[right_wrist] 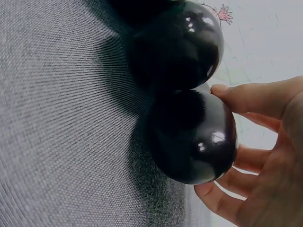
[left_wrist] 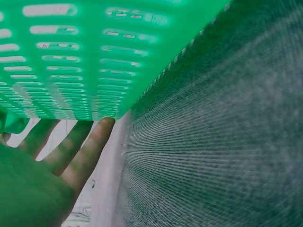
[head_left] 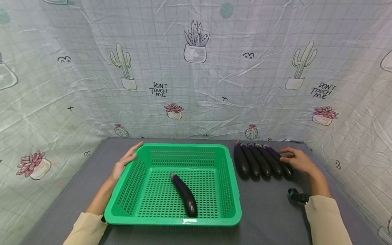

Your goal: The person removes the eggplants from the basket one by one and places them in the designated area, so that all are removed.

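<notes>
My left hand (head_left: 120, 166) rests against the left side of a green plastic basket (head_left: 173, 221). In the left wrist view its fingers (left_wrist: 90, 149) stretch out fairly straight along the basket's slotted wall. Inside the basket a dark purple eggplant (head_left: 185, 196) lies on the slotted floor, stem end toward the back. On the right, my right hand (head_left: 298, 161) holds the outermost eggplant (head_left: 287, 169) of a row. The right wrist view has the thumb on one side of this eggplant (right_wrist: 191, 142) and the fingers curled round the other. It lies beside its neighbour (right_wrist: 182, 47).
Several more eggplants (head_left: 253, 165) lie side by side to the right of the basket, stems toward the back. Grey cloth (head_left: 260, 211) covers the table. A printed sheet (head_left: 196, 85) hangs behind and at both sides. A black band (head_left: 298, 196) is on the right wrist.
</notes>
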A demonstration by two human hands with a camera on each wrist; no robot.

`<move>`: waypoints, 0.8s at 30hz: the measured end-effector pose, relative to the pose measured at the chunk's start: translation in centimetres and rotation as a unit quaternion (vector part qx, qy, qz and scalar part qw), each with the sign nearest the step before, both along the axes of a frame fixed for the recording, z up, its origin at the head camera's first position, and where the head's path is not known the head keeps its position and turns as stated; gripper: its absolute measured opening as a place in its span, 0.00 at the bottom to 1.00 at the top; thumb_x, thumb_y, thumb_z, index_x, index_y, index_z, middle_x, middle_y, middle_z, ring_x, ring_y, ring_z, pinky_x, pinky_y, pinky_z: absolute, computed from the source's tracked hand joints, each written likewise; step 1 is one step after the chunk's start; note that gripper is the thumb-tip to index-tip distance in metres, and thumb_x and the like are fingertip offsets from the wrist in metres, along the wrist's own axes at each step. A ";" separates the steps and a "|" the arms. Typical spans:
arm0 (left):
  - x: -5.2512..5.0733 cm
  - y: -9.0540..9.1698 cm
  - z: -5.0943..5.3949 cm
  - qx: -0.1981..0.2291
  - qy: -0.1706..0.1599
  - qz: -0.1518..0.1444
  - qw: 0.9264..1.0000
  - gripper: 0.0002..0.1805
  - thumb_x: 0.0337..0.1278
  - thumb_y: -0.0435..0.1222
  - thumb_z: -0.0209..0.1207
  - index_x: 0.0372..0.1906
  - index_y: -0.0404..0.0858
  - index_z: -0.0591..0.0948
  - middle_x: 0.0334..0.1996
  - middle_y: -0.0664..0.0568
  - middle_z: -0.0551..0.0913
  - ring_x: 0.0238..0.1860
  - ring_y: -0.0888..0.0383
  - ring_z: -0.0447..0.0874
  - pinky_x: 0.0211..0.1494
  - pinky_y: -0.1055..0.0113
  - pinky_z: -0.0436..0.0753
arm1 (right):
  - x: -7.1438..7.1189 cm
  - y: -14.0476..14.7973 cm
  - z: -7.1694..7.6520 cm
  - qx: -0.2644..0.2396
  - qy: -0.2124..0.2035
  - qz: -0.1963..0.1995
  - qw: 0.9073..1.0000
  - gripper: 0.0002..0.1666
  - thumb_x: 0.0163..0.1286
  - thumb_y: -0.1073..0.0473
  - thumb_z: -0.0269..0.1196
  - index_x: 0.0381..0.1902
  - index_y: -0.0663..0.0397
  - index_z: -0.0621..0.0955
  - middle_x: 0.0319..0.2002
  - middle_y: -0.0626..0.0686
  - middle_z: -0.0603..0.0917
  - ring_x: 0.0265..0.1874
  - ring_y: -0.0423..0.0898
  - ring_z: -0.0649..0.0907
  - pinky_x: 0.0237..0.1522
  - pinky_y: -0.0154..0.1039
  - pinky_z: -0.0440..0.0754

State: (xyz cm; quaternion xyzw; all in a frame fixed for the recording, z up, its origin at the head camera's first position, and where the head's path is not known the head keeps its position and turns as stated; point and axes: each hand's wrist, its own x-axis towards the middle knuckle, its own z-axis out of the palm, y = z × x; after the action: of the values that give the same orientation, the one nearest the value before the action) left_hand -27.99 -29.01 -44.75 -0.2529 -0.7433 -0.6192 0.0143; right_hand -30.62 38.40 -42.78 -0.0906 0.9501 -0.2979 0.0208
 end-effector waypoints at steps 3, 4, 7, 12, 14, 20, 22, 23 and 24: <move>0.0 0.0 0.0 0.004 0.000 -0.003 1.000 0.30 0.85 0.36 0.31 0.83 0.31 0.47 0.82 0.59 0.52 0.77 0.74 0.47 0.66 0.83 0.58 | -0.1 0.0 0.0 -0.003 -0.002 -0.005 1.000 0.25 0.78 0.57 0.60 0.65 0.70 0.76 0.56 0.78 0.82 0.48 0.67 0.86 0.40 0.51 0.85; 0.0 0.0 0.0 0.005 0.000 -0.005 1.000 0.31 0.85 0.36 0.31 0.83 0.31 0.47 0.80 0.63 0.53 0.77 0.74 0.47 0.66 0.83 0.58 | -0.1 0.0 0.0 -0.003 -0.002 -0.006 1.000 0.25 0.78 0.57 0.60 0.65 0.70 0.76 0.56 0.78 0.82 0.48 0.67 0.86 0.39 0.50 0.85; 0.0 0.1 0.0 0.012 0.001 -0.012 1.000 0.31 0.85 0.36 0.31 0.83 0.30 0.46 0.77 0.70 0.55 0.77 0.75 0.47 0.66 0.83 0.59 | 0.0 -0.1 0.0 -0.001 0.001 -0.006 1.000 0.25 0.79 0.57 0.59 0.64 0.71 0.76 0.56 0.78 0.82 0.47 0.66 0.87 0.38 0.48 0.84; 0.0 0.0 0.0 0.005 0.002 -0.007 1.000 0.30 0.85 0.36 0.31 0.83 0.31 0.47 0.82 0.58 0.52 0.78 0.72 0.46 0.71 0.75 0.57 | 0.1 0.0 0.0 0.002 -0.010 0.002 1.000 0.25 0.80 0.57 0.58 0.65 0.71 0.75 0.57 0.79 0.81 0.49 0.67 0.86 0.40 0.50 0.84; 0.0 0.0 0.0 -0.001 0.005 0.000 1.000 0.30 0.85 0.36 0.32 0.83 0.31 0.48 0.84 0.51 0.50 0.79 0.70 0.45 0.78 0.61 0.51 | 0.1 0.0 0.0 0.004 -0.021 0.004 1.000 0.26 0.80 0.56 0.58 0.67 0.70 0.74 0.59 0.79 0.80 0.50 0.68 0.85 0.40 0.51 0.84; -0.1 0.0 0.0 -0.006 0.010 0.007 1.000 0.30 0.84 0.35 0.32 0.83 0.30 0.49 0.84 0.46 0.49 0.77 0.74 0.46 0.72 0.27 0.37 | 0.2 -0.1 0.2 0.002 -0.035 0.001 0.999 0.28 0.82 0.54 0.55 0.69 0.69 0.71 0.59 0.78 0.80 0.37 0.56 0.84 0.34 0.46 0.79; -0.1 -0.1 0.0 -0.008 0.011 0.008 1.000 0.30 0.84 0.35 0.32 0.83 0.30 0.49 0.84 0.46 0.49 0.77 0.75 0.46 0.72 0.26 0.36 | 0.2 -0.1 0.3 -0.002 -0.033 0.000 0.999 0.28 0.83 0.53 0.55 0.70 0.70 0.71 0.59 0.78 0.80 0.35 0.51 0.81 0.33 0.44 0.77; -0.1 0.0 0.0 -0.008 0.011 0.008 1.000 0.30 0.84 0.35 0.32 0.83 0.29 0.49 0.84 0.46 0.49 0.77 0.74 0.46 0.72 0.26 0.36 | 0.3 -0.2 0.4 -0.004 -0.032 -0.001 0.999 0.28 0.83 0.53 0.54 0.69 0.70 0.71 0.58 0.78 0.80 0.34 0.50 0.81 0.33 0.43 0.77; -0.1 0.0 0.0 -0.008 0.012 0.009 1.000 0.30 0.84 0.35 0.32 0.83 0.29 0.49 0.84 0.46 0.49 0.78 0.72 0.45 0.73 0.26 0.36 | 0.3 -0.2 0.5 -0.002 -0.028 -0.002 1.000 0.28 0.83 0.54 0.54 0.69 0.70 0.71 0.58 0.78 0.80 0.34 0.50 0.82 0.33 0.43 0.78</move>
State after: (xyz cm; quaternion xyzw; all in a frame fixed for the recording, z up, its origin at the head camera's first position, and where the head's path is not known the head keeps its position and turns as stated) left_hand -28.14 -29.05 -44.75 -0.2538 -0.7503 -0.6098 0.0263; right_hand -30.31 38.21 -42.30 -0.0801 0.9487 -0.3025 0.0465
